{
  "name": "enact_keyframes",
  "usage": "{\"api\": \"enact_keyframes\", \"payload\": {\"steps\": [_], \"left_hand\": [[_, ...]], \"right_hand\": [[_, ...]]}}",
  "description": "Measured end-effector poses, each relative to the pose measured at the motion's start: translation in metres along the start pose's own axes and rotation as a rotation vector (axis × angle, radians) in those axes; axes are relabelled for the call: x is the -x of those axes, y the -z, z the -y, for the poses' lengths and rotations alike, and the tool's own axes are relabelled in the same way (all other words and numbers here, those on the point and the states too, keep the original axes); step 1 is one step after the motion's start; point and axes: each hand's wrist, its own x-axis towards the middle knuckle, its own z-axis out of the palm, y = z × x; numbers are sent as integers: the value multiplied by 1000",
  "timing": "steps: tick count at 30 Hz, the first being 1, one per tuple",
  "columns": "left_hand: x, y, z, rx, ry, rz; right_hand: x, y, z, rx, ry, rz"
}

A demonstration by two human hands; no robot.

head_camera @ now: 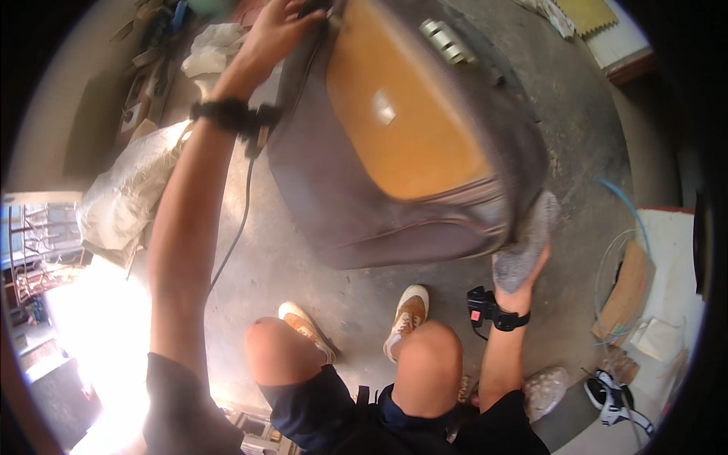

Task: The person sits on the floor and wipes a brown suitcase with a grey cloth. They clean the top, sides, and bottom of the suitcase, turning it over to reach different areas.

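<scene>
A large dark soft-sided case (pixel 324 187), slightly blurred, stands tilted over the floor in front of me. Its face has an orange-tan panel (pixel 409 142) with a small pale patch, and piping runs along the rim. At the top, my left hand (pixel 278 34) grips the upper left edge of the case; some fingertips are cut off or hidden. A grey cloth (pixel 526 244) is in my right hand (pixel 537 267), pressed against the lower right corner of the case. The cloth covers most of that hand's fingers. A pale ridged fitting (pixel 446 41) shows on the case's far side.
Below the case are my two shoes (pixel 412 310) on the concrete floor. White woven sacks (pixel 128 187) lie at the left. On the right are a blue hose (pixel 634 210), a bent cardboard piece (pixel 625 290) and a black-and-white sandal (pixel 611 395). A cable hangs from my left wrist strap.
</scene>
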Motion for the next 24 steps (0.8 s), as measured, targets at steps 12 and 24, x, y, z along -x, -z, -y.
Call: {"api": "enact_keyframes", "payload": {"steps": [12, 24], "left_hand": [[183, 83, -35, -228, 429, -343], [317, 75, -108, -446, 718, -430]], "right_hand": [[59, -85, 121, 302, -531, 10], [100, -125, 171, 309, -713, -285]]}}
